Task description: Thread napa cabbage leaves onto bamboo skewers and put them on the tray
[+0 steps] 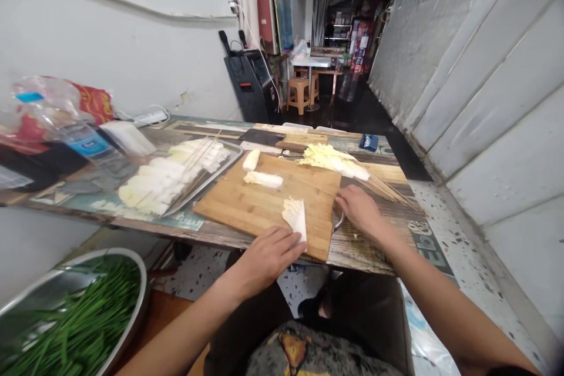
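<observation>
My left hand [271,254] presses its fingers over the lower end of a napa cabbage leaf piece [295,214] at the near edge of a wooden cutting board [238,200]. Beside the board's metal handle [338,222], my right hand [359,208] pinches a thin bamboo skewer [321,188] that points left over the board. The skewer and the leaf are apart. Two more cabbage pieces, a short one [251,160] and a longer one [264,180], lie farther back on the board. A pile of cabbage leaves [326,157] sits at its far right corner, next to loose bamboo skewers [385,185].
To the left, a metal tray [230,160] carries skewered cabbage [154,182]. A water bottle [83,138] and a stack of white tissues [127,138] stand behind it. A steel bowl [143,282] of green chives [88,317] is low at left. A blue packet [369,142] lies far right.
</observation>
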The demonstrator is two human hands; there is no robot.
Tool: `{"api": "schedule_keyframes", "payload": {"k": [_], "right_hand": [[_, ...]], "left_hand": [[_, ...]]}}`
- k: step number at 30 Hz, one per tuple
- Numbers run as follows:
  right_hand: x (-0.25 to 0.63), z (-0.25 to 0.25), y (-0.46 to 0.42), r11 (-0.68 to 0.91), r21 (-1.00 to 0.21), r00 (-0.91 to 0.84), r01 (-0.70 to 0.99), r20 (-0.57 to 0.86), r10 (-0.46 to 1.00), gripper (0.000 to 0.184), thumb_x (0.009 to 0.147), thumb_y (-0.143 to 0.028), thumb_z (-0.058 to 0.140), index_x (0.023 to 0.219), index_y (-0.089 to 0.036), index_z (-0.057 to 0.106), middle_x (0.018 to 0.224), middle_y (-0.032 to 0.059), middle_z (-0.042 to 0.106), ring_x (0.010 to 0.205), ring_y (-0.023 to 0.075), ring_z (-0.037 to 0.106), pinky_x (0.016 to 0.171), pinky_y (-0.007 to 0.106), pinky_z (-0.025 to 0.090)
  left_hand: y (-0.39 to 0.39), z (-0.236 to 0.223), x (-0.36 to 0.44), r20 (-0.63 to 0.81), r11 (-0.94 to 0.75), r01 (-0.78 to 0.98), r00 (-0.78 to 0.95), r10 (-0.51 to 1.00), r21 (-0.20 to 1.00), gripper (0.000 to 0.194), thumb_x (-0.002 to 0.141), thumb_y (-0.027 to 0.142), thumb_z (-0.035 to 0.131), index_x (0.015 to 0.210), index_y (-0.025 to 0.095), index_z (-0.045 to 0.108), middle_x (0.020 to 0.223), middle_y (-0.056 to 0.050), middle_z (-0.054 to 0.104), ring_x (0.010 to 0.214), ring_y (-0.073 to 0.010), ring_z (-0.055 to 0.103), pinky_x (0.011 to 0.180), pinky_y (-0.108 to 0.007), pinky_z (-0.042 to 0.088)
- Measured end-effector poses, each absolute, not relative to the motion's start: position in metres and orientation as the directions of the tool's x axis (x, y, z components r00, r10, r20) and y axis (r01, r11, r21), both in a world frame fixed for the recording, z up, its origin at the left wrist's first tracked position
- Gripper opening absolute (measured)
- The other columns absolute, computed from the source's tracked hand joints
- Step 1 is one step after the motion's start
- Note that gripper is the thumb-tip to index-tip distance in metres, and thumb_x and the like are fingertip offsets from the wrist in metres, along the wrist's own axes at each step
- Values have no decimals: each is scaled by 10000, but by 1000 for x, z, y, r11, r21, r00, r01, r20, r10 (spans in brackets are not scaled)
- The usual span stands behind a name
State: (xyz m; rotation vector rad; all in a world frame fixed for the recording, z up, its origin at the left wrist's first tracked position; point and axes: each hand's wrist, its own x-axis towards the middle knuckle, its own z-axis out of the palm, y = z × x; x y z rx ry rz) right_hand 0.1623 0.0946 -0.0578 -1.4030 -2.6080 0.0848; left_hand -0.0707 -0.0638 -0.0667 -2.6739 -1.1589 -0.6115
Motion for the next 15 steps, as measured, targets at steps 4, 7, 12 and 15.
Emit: {"api": "schedule_keyframes", "payload": {"k": [4, 7, 12, 15], "right_hand": [[146, -60, 103, 529, -138, -515, 837, 123, 848, 143, 929, -249, 544, 980, -137, 615, 1034, 56, 623, 968, 188, 590, 836, 381, 487], [143, -57, 105, 513, -169, -495, 842, 139, 858, 125, 928, -202, 525, 980, -124, 608, 1035, 73, 633, 934, 183, 606, 815, 361, 495], [159, -29, 73, 543, -277, -497, 793, 222, 839, 279, 949, -162, 395, 1173, -127, 556, 983, 98, 689, 820, 191, 652, 703, 282, 490], [177, -18, 34, 740, -313, -622, 595, 404, 671, 329, 980, -199, 366, 1252, -198, 552, 1083, 64, 690, 905, 164, 661, 753, 248, 492]], "left_hand": [[-67, -74, -72, 609, -701, 697, 494, 621, 150, 324, 898, 102, 494, 1190, 222, 569, 1133, -85, 695, 1090, -203, 614, 984, -399, 479], [-62, -66, -67, 677, -560, 637, 80, 732, 530, 233, 924, 145, 470, 1119, 230, 565, 1180, -88, 673, 1132, -192, 611, 1011, -386, 468], [-50, -31, -53, 168, -239, -130, -404, 899, 962, 254, 894, 429, 544, 1045, 225, 518, 888, -29, 700, 826, -177, 692, 788, -331, 556], [-52, -19, -42, -149, 8, -475, -260, 954, 880, 456, 755, 382, 741, 1118, 208, 526, 708, 28, 651, 574, -93, 615, 592, -197, 501]]}}
